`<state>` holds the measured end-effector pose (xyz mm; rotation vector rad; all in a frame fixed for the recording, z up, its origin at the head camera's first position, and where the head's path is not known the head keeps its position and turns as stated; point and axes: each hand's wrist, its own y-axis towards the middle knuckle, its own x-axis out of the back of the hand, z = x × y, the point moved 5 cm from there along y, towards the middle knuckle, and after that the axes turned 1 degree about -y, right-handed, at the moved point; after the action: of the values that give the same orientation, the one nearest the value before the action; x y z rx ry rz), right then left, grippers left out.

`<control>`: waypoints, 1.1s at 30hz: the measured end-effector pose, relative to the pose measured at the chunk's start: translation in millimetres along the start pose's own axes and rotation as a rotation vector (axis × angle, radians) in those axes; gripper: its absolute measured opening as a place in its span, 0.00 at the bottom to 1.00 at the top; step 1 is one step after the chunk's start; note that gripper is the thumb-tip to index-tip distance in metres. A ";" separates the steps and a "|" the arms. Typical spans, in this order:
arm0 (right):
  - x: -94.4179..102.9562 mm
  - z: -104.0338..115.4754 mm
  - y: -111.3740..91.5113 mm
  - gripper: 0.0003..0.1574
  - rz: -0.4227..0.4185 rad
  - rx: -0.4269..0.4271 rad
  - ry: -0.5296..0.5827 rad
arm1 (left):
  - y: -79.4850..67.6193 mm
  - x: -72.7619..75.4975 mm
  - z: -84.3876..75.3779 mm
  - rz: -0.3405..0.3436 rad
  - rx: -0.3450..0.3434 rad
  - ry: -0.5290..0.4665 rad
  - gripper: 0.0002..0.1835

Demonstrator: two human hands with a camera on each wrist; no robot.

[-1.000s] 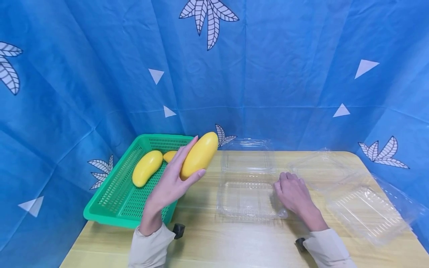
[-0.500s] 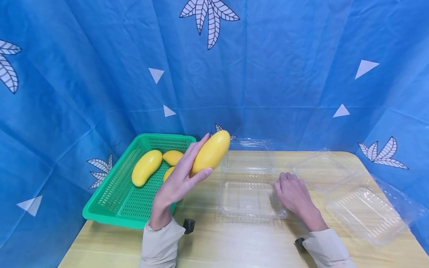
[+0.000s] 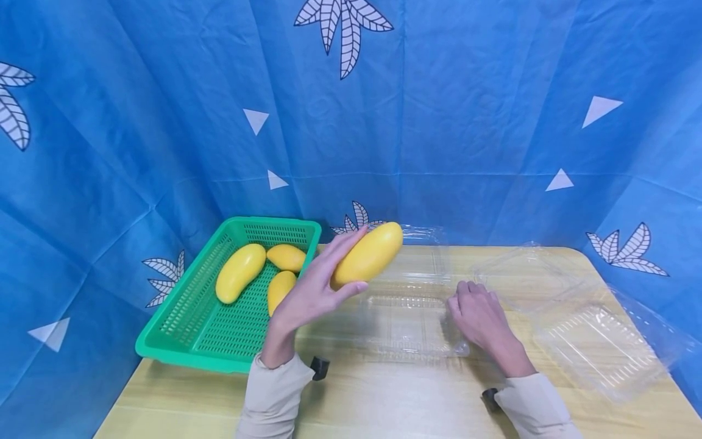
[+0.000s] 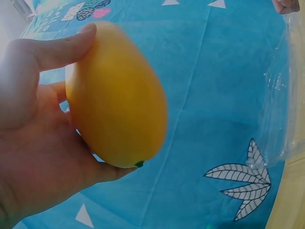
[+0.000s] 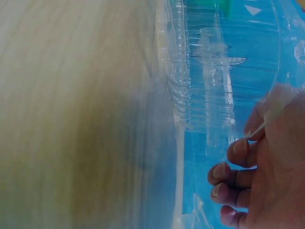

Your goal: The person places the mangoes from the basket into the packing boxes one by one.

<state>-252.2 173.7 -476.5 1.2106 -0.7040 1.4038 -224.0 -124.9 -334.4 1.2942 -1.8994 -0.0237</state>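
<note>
My left hand [image 3: 309, 299] grips a yellow mango [image 3: 368, 255], raised over the table and tilted up to the right. In the left wrist view the thumb lies on one side of that mango [image 4: 119, 100], fingers behind it, a small green stem mark at its lower end. A clear plastic clamshell container [image 3: 403, 326] lies opened on the table, lid part toward the curtain. At its right edge rests my right hand [image 3: 485, 323]. The right wrist view shows the right hand [image 5: 279, 162] pinching the thin plastic edge between thumb and forefinger, other fingers curled.
A green perforated basket [image 3: 192, 361] stands at the left, holding a long mango [image 3: 240, 273] and two smaller ones [image 3: 287, 258]. More clear opened packaging [image 3: 600, 344] lies at the right. Behind the wooden table [image 3: 406, 402] hangs a blue curtain [image 3: 460, 122].
My left hand has carried the mango to the right, away from the basket and toward the container, uncovering the smaller mangoes. My right hand stays in place.
</note>
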 end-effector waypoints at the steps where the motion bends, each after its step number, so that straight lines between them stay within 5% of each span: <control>1: 0.0 -0.2 0.2 0.15 -0.002 0.000 -0.001 | 0.6 -1.4 0.9 0.007 0.000 0.002 0.46; 11: -0.9 -1.9 0.3 0.15 -0.002 -0.008 -0.001 | 6.4 -16.4 4.9 0.049 -0.026 -0.001 0.47; 24: -1.8 -1.0 -0.9 0.15 -0.007 -0.004 -0.012 | 10.8 -46.8 12.3 0.133 0.054 -0.047 0.38; 33: -0.5 -1.2 0.2 0.15 -0.018 0.000 -0.014 | 12.6 -61.5 21.0 0.203 0.080 0.064 0.39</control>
<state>-252.8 174.5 -477.3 1.2251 -0.7014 1.3818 -238.5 -79.4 -380.2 1.1339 -1.9845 0.1983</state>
